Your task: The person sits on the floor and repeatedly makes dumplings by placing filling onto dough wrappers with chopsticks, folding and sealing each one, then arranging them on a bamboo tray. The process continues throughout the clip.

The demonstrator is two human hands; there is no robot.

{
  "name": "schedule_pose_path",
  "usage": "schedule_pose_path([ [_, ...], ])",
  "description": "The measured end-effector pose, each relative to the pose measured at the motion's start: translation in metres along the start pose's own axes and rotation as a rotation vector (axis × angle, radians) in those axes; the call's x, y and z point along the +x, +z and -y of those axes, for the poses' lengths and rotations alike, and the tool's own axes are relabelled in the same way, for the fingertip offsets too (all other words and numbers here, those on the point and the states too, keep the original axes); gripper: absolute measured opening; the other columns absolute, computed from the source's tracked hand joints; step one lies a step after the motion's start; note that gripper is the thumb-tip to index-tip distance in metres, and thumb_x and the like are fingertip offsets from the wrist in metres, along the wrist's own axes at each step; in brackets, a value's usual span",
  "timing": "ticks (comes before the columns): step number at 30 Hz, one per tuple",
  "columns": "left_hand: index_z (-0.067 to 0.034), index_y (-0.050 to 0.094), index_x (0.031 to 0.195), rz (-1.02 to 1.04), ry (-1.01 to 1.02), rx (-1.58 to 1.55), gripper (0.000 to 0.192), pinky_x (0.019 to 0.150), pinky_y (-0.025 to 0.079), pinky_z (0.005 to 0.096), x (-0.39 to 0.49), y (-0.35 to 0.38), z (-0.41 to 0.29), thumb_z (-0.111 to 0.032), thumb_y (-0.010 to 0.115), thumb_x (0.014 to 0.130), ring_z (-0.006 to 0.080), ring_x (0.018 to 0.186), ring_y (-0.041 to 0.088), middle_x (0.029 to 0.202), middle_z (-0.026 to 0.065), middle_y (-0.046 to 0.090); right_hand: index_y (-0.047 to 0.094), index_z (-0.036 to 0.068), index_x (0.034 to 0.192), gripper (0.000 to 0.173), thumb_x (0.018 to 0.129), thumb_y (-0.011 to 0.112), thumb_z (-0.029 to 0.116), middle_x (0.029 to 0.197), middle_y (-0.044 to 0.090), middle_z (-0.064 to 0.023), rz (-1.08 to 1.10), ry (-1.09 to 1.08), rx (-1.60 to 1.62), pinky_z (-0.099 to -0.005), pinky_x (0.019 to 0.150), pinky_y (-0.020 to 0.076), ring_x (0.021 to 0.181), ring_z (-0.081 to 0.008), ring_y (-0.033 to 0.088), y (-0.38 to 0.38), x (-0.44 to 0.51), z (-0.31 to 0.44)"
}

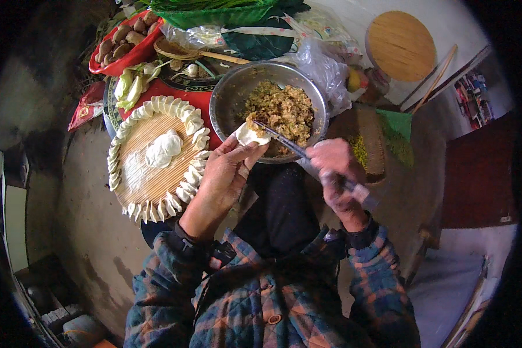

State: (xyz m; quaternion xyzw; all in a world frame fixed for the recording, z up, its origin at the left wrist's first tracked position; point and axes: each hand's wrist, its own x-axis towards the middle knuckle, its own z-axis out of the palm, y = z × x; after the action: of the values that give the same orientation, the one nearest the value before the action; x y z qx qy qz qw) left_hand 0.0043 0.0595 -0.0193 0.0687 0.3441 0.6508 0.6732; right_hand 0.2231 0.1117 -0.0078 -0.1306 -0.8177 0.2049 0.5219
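Note:
Over the near rim of a steel bowl (226,93), my left hand (228,167) holds a round white dough wrapper (251,135). My right hand (337,172), a little blurred, grips a pair of chopsticks (285,141). Their tips touch a lump of filling (254,121) at the wrapper's far edge. Minced filling (289,111) lies in the bowl. To the left, a round ridged board (156,185) carries a ring of folded dumplings (158,104) along its edge. Near its middle sits a small pile of wrappers (164,148), with loose flour beside it.
A red basket of potatoes (126,41) stands at the back left, near some pale leafy vegetables (132,85). Behind the bowl are a wooden-handled strainer (178,48), a green basket (213,15) and plastic bags (322,69). A round wooden board (401,45) leans at back right.

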Motion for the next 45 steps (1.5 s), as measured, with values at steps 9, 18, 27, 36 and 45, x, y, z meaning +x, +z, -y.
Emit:
schedule_pose_path([
  [9, 0.008, 0.053, 0.13, -0.063, 0.043, 0.056, 0.037, 0.096, 0.057, 0.0295, 0.0, -0.004, -0.005, 0.012, 0.048, 0.094, 0.0251, 0.11, 0.066, 0.123, 0.0186, 0.063, 0.066, 0.007, 0.101, 0.019, 0.088, 0.073, 0.02, 0.106, 0.07, -0.0095, 0.202, -0.018, -0.019, -0.0412, 0.089, 0.0544, 0.097, -0.0273, 0.067, -0.007, 0.0, 0.016],
  [18, 0.006, 0.049, 0.135, 0.02, 0.05, 0.037, 0.042, 0.097, 0.057, 0.0273, -0.007, -0.004, -0.01, 0.012, 0.047, 0.093, 0.0237, 0.11, 0.065, 0.125, 0.017, 0.061, 0.055, 0.003, 0.09, 0.035, 0.106, 0.045, 0.031, 0.097, 0.061, -0.0135, -0.403, 0.636, 0.606, -0.0381, 0.079, 0.0578, 0.092, -0.0212, 0.063, -0.002, 0.0, -0.003],
  [27, 0.009, 0.047, 0.136, 0.074, 0.011, 0.032, 0.042, 0.092, 0.06, 0.0282, -0.013, -0.004, -0.008, 0.013, 0.046, 0.093, 0.0258, 0.107, 0.068, 0.124, 0.0199, 0.063, 0.057, 0.003, 0.089, 0.037, 0.106, 0.044, 0.033, 0.093, 0.061, -0.0116, -0.433, 0.776, 0.642, -0.0357, 0.073, 0.0618, 0.084, -0.0189, 0.065, 0.005, 0.002, -0.011],
  [36, 0.01, 0.047, 0.134, 0.124, 0.012, 0.014, 0.04, 0.097, 0.058, 0.0322, -0.013, -0.005, -0.008, 0.011, 0.046, 0.094, 0.0263, 0.111, 0.066, 0.126, 0.0203, 0.061, 0.058, 0.004, 0.089, 0.037, 0.106, 0.046, 0.035, 0.094, 0.063, -0.0121, -0.542, 0.78, 0.732, -0.0354, 0.07, 0.0626, 0.085, -0.0198, 0.067, -0.003, 0.002, -0.018],
  [45, 0.011, 0.05, 0.131, 0.051, 0.015, 0.042, 0.037, 0.098, 0.057, 0.0332, -0.016, -0.005, -0.01, 0.01, 0.046, 0.095, 0.0275, 0.114, 0.065, 0.127, 0.0211, 0.061, 0.058, 0.004, 0.089, 0.037, 0.106, 0.046, 0.035, 0.092, 0.063, -0.0111, -0.508, 0.777, 0.76, -0.0344, 0.07, 0.063, 0.085, -0.0191, 0.067, -0.008, -0.003, -0.019],
])
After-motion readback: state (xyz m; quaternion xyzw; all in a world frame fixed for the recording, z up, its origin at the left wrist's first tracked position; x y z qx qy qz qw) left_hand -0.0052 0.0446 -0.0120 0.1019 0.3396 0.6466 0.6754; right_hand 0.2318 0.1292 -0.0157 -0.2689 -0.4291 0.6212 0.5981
